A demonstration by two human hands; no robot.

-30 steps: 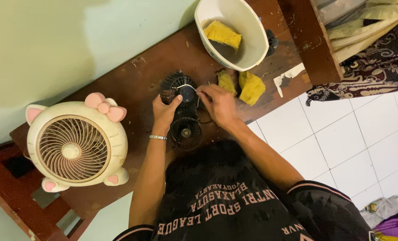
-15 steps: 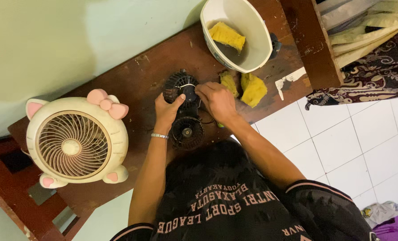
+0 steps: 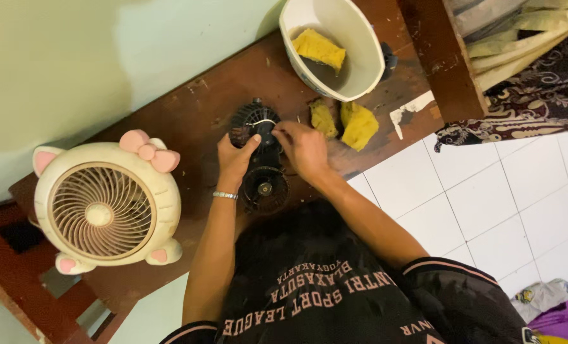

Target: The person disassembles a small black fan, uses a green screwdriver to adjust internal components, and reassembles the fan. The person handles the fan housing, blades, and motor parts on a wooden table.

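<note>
The left hand (image 3: 234, 160) w/ a thin silver bracelet (image 3: 224, 195) on the wrist wraps its fingers round the side of a small black round fan part w/ ribs (image 3: 252, 122), which sits on the dark brown wooden table (image 3: 188, 114) near the middle, close to the pale green wall (image 3: 73, 57). The right hand (image 3: 304, 148) pinches at the same black part from the other side, fingertips touching its middle; can't tell how hard it squeezes. Just below both hands, nearer the person, lies a 2nd black round piece w/ a hub in the centre (image 3: 265, 188), touching the table & not held. To the left stands a cream plastic fan w/ pink ears, pink bow & pink feet (image 3: 105, 207), well apart from the hands. Up top sits a white oval plastic tub (image 3: 360, 64) w/ one yellow sponge (image 3: 319, 50) inside. Two more yellow sponge bits (image 3: 359, 125) lie on the table just beside the right hand, below the tub. White floor tiles (image 3: 475, 191) show on the right, next to a dark patterned cloth (image 3: 539, 95).
</note>
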